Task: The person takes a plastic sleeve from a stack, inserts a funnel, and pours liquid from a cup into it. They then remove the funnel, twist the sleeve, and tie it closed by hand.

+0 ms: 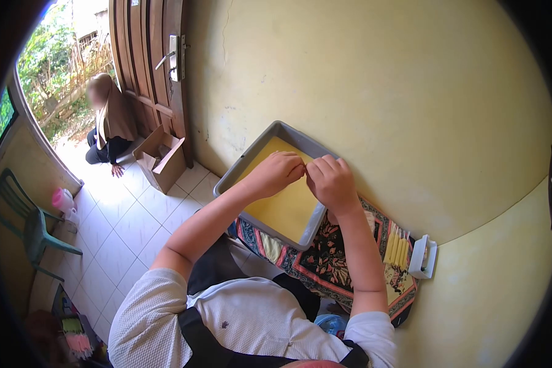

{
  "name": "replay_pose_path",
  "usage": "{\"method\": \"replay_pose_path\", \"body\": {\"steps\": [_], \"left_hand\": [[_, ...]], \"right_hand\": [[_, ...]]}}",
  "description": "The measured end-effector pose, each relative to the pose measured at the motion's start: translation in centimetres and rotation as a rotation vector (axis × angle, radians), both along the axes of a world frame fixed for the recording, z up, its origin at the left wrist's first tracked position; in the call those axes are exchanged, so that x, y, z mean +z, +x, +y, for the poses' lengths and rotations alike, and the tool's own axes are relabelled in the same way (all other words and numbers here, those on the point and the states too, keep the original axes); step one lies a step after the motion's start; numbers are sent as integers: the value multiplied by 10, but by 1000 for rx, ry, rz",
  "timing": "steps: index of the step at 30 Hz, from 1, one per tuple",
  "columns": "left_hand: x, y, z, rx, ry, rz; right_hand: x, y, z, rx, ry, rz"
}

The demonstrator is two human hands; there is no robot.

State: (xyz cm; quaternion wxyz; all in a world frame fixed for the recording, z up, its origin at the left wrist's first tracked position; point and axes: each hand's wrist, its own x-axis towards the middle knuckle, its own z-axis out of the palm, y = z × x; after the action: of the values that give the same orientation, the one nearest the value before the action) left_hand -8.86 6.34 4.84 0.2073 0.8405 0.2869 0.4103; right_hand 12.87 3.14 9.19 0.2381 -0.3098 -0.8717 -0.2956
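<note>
A grey rectangular tray [328,147] with a yellow inner surface stands at the wall end of a patterned cloth [331,260]. Above its middle, my left hand [280,172] and my right hand [331,182] meet at the fingertips. The fingers of both hands are curled and pressed together; whatever they pinch is too small to make out. On the cloth to the right lie several pale yellow sticks [397,250], beside a small white container [422,256].
A person [112,119] sits on the floor by the open wooden door [150,61], next to an open cardboard box [161,162]. At left are a green chair [34,230] and a pink item [61,199]. A yellow wall [411,92] rises behind the tray.
</note>
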Motion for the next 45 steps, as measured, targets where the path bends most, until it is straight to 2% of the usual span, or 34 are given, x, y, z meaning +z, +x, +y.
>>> {"method": "replay_pose_path", "body": {"steps": [3, 6, 9, 12, 24, 30, 36, 37, 43, 45], "left_hand": [[0, 3, -1, -22, 30, 76], [-1, 8, -5, -42, -28, -25], [6, 11, -13, -28, -188, -120], [10, 12, -16, -55, -195, -191], [-7, 10, -19, -59, -540, -235], [2, 10, -23, -80, -578, -228], [-21, 17, -12, -86, -569, -271], [-3, 14, -22, -54, -688, -207], [-13, 9, -18, -152, -711, -246], [-13, 14, -26, -225, -673, -364]], "right_hand": [[1, -2, 0, 25, -5, -14], [3, -2, 0, 57, 18, 26], [8, -2, -3, 70, 43, 69], [9, 0, -4, 75, 71, 109], [0, 1, -3, 49, 95, 171], [-2, 3, -2, 33, 115, 211], [-2, 1, -4, 72, 87, 283], [-4, 2, -5, 76, 85, 296], [-10, 7, -3, 42, 74, 318], [-4, 12, -3, 42, 91, 349]]}}
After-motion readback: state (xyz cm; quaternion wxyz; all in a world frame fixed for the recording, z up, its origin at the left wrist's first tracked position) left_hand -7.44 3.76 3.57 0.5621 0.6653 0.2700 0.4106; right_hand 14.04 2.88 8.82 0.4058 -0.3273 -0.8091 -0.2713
